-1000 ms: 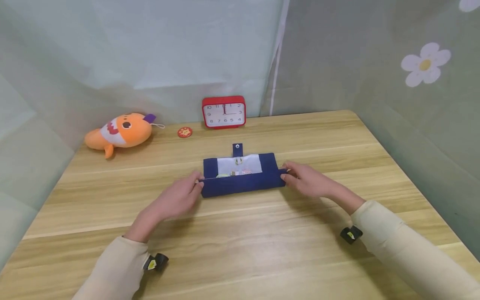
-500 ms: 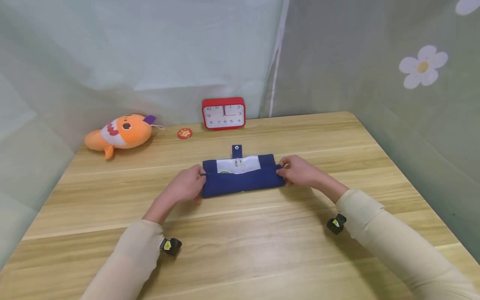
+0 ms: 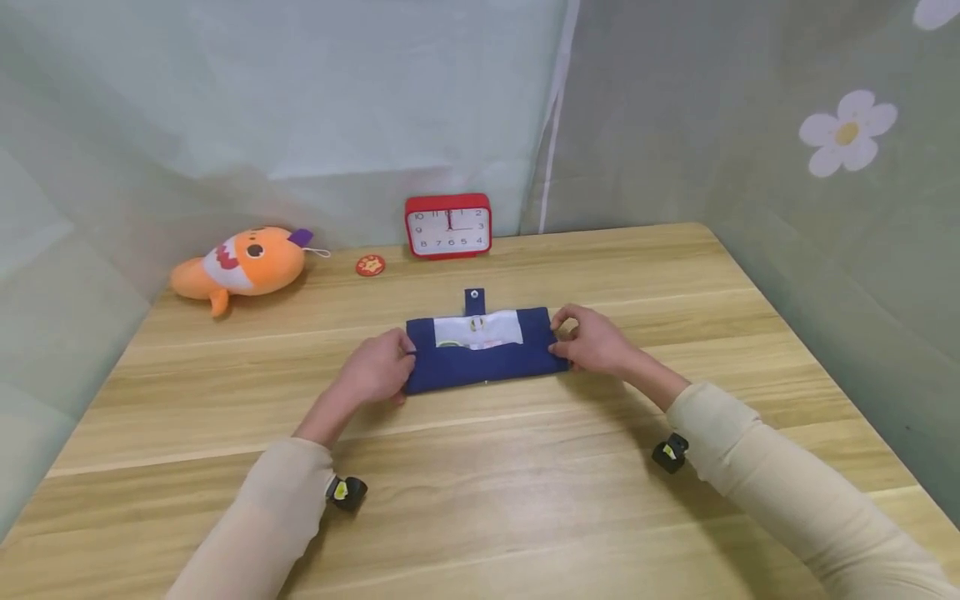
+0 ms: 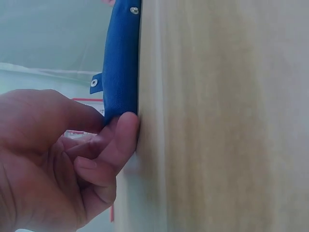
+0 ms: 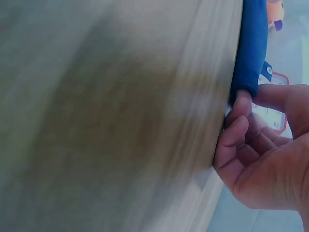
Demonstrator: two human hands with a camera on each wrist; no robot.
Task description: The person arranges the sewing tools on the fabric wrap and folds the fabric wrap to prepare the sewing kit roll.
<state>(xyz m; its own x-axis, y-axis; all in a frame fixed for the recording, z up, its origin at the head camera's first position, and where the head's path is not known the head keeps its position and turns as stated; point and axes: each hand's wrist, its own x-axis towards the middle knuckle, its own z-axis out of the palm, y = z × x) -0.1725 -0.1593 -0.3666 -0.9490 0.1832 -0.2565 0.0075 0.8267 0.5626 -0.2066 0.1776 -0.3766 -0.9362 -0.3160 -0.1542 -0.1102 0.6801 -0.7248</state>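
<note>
A navy fabric pouch (image 3: 487, 367) lies across the middle of the wooden table, its near part folded back over a white printed panel (image 3: 480, 327). A short strap (image 3: 475, 302) with a metal snap sticks out from its far edge. In the left wrist view a second snap (image 4: 134, 10) shows on the folded side. My left hand (image 3: 375, 367) pinches the left end of the fold, thumb above and fingers low by the tabletop. At the opposite end, my right hand (image 3: 592, 340) holds the fold's corner between thumb and fingers.
Behind the pouch stands a red alarm clock (image 3: 448, 227). A round red disc (image 3: 370, 266) lies left of it, and an orange plush shark (image 3: 251, 262) rests at the back left. Fabric walls border the wooden table (image 3: 480, 500) behind and at the sides.
Both hands have turned the near flap further back and down, covering more of the white panel. The hands have moved slightly inward, and the right thumb and index finger have spread a little.
</note>
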